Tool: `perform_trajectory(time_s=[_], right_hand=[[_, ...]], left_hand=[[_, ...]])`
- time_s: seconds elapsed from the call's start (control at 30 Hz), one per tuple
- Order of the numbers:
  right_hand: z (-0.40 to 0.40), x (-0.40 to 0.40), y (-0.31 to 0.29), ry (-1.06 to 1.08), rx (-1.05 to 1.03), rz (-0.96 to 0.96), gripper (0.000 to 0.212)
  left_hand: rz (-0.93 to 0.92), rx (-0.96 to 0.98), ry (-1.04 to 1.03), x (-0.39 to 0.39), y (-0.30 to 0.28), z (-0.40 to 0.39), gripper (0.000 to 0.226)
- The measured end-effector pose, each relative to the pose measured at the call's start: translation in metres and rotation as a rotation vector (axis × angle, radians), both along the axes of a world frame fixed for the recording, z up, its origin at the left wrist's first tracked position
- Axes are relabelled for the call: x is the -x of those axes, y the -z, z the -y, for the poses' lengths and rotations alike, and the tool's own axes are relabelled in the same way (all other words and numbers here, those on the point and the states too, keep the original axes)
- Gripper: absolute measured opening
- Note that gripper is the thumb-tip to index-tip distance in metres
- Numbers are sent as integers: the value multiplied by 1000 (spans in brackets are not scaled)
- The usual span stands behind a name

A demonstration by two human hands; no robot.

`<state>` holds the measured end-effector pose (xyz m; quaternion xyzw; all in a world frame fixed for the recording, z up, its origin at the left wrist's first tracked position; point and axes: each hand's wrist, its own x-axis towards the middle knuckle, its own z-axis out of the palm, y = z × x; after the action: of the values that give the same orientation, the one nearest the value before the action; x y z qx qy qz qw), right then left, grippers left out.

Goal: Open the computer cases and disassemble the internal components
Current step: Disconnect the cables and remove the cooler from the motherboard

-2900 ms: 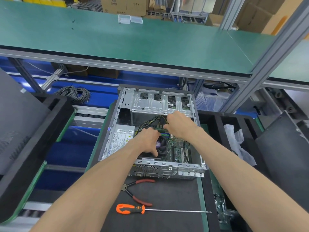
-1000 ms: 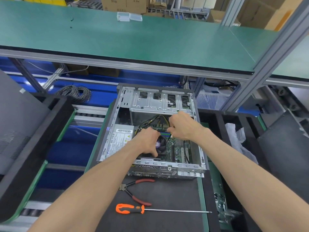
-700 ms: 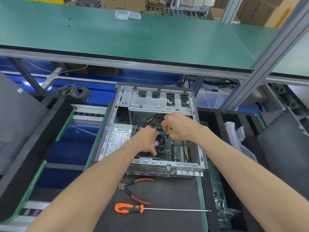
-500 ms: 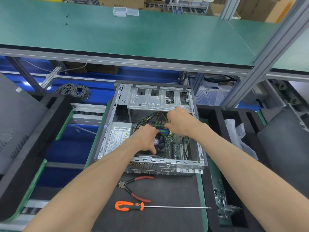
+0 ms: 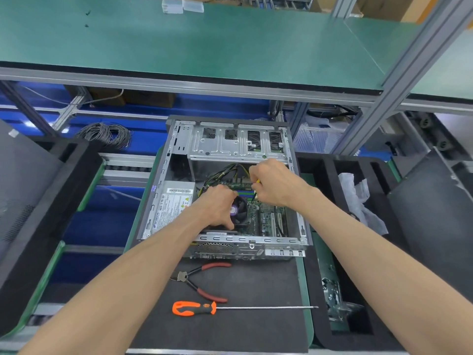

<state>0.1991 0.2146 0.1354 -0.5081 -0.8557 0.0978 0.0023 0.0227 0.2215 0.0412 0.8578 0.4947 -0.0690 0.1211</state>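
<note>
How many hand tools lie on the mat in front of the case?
2: the pliers lie nearest the case; the screwdriver lies nearer the camera. None seems hidden, though the arms cover some mat.

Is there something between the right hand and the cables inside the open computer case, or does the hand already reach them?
Nothing visible stands in the way. The right hand is already inside the computer case, its fingers curled at the yellow-and-black cables beside the fan. What exactly it pinches is hidden.

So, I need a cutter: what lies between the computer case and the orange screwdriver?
Red-handled pliers lie on the dark mat between the computer case and orange screwdriver, per the head view.
</note>
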Motion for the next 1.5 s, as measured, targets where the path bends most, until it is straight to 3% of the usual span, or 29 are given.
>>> perform_trajectory(time_s=[0.17,0.47,0.7,0.87,1.07,1.2,1.27,1.4,1.5], right_hand=[[19,-17,1,26,19,-112,8],[36,-13,13,46,41,-133,10],[36,-5,13,19,46,-37,6],[32,11,13,60,55,87,31],[34,29,8,-23,56,132,12],[34,28,0,-184,17,269,15],[31,28,-3,-137,71,296,26],[19,40,-8,201,416,279,11],[11,42,-12,306,626,335,16]], left_hand=[[6,-5,-6,1,3,1,65],[-2,11,9,1,3,1,66],[4,20,11,1,2,0,65],[17,25,-2,2,3,0,66],[59,53,-17,3,3,2,67],[79,46,-22,3,1,3,68],[61,45,-22,2,0,4,69],[34,53,-29,2,-1,4,68],[37,49,-31,1,0,4,69]])
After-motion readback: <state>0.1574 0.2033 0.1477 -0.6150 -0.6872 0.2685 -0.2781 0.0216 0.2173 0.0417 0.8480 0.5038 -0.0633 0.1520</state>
